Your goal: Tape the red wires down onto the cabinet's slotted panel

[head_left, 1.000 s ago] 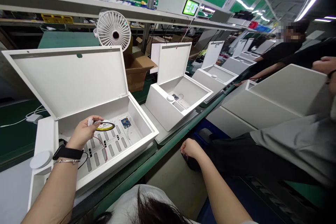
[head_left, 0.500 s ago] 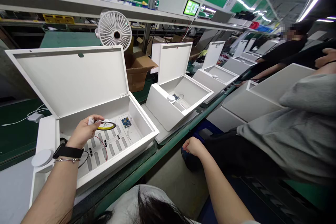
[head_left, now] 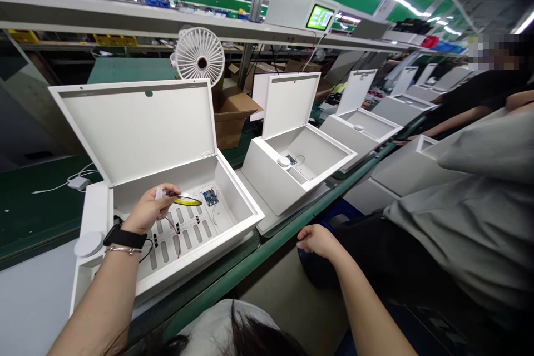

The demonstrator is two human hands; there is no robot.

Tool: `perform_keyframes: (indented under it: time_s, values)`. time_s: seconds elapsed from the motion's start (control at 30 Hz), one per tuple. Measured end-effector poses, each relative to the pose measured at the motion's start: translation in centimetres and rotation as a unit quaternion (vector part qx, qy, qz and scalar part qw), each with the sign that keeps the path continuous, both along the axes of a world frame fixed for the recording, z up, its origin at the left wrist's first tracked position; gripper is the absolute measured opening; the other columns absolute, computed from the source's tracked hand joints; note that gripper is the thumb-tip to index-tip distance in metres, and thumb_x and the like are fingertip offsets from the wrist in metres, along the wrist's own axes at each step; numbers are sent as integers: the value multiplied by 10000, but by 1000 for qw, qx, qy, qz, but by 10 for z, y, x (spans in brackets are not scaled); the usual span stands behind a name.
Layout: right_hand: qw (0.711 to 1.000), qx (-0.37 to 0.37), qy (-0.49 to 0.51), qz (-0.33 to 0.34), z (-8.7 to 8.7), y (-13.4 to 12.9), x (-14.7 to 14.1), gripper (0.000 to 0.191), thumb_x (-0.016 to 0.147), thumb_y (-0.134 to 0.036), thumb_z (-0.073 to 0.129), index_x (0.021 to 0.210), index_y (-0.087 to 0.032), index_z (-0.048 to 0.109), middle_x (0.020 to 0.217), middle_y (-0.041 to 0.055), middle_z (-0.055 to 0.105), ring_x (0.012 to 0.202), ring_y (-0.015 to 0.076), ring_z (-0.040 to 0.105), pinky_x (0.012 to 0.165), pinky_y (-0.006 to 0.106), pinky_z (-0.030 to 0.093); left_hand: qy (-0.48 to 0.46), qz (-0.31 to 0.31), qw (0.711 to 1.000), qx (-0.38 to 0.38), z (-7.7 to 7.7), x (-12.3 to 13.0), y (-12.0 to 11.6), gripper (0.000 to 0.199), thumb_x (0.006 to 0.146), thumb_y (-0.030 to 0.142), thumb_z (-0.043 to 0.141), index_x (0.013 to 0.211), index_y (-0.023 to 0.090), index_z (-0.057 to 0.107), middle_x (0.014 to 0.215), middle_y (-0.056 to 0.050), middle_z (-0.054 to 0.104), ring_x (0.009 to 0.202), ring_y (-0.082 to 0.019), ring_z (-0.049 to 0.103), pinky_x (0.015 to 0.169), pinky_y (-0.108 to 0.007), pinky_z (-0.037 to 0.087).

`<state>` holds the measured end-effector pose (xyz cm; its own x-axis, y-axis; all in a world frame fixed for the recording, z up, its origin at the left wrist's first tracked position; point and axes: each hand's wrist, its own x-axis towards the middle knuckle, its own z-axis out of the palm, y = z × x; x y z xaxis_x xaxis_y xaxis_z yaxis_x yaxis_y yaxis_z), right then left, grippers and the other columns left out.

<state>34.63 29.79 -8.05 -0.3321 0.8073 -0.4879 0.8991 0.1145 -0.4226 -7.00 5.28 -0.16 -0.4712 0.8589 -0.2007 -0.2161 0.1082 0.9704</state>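
Observation:
My left hand (head_left: 155,208) is closed on a thin yellow-and-black ring (head_left: 187,201), with a small white piece also between its fingers. It hangs over the nearest white box (head_left: 240,200), whose lid (head_left: 146,128) stands up. Inside that box are a blue circuit board (head_left: 211,197), slotted openings in the floor, and red and black wires. A white round knob (head_left: 89,244) sits on the box's left end. My right hand (head_left: 319,240) is in the air beyond the bench edge, its fingers loosely bent and slightly apart, with nothing visible in them.
More white boxes with raised lids, such as this second one (head_left: 267,178), line the green bench (head_left: 246,267) to the right. Behind stand a white fan (head_left: 200,55) and a cardboard box (head_left: 236,117). A person in a grey sleeve (head_left: 479,200) is close on my right.
The view has swung left, so everything sits further right. The ring in my left hand is tilted more edge-on. My right hand's fingers have loosened a little.

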Motion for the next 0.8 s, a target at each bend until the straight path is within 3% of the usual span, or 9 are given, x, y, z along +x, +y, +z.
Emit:
perform_keyframes:
  time_s: [0.07, 0.17, 0.3, 0.4, 0.53, 0.63, 0.8]
  values:
    - [999, 18, 39, 16, 12, -5, -16, 172, 656, -304, 639, 755, -166, 663, 518, -3, 592, 464, 118, 517, 461, 231, 368, -15, -16, 1000, 18, 2, 1, -1, 196, 687, 221, 675, 853, 167, 587, 469, 77, 372, 354, -28, 249, 368, -190, 171]
    - [991, 69, 116, 26, 35, -12, -42, 230, 663, -230, 613, 877, -184, 682, 682, 22, 659, 581, 129, 571, 543, 230, 426, -31, -27, 998, 40, 4, 1, -4, 186, 667, 188, 684, 823, 158, 588, 559, 49, 470, 354, -5, 255, 373, -190, 161]
    - [975, 8, 222, -1, 67, -22, -72, 198, 696, -272, 620, 841, -153, 682, 693, 61, 669, 578, 142, 577, 553, 258, 467, -48, -38, 996, 61, 9, 1, -8, 178, 651, 186, 701, 785, 151, 590, 815, -7, 583, 359, 30, 263, 374, -191, 156]
    - [929, -52, 366, 9, 93, -38, -91, 306, 711, -354, 657, 935, -145, 660, 713, 58, 672, 640, 155, 612, 617, 283, 504, -59, -43, 995, 72, 12, 1, -9, 171, 652, 185, 706, 777, 152, 595, 881, -13, 589, 359, 38, 268, 371, -190, 153]
    - [872, -106, 475, 39, 123, -62, -114, 248, 686, -315, 715, 874, -162, 661, 815, 58, 695, 748, 167, 651, 771, 330, 522, -71, -40, 994, 76, 13, 1, -9, 158, 661, 177, 704, 778, 155, 599, 882, -11, 593, 354, 43, 266, 365, -182, 146]
    - [852, -133, 505, 42, 135, -72, -124, 198, 694, -288, 716, 838, -164, 662, 780, 50, 696, 709, 156, 654, 752, 329, 532, -75, -35, 993, 79, 12, 1, -9, 160, 656, 171, 707, 775, 157, 600, 904, -10, 598, 351, 45, 268, 355, -173, 145]
    - [828, -186, 527, 41, 140, -78, -126, 185, 694, -265, 719, 835, -171, 643, 804, 53, 701, 714, 160, 663, 736, 322, 532, -81, -35, 993, 80, 7, -2, -10, 153, 672, 162, 702, 791, 161, 605, 917, -19, 604, 348, 44, 282, 358, -169, 146]
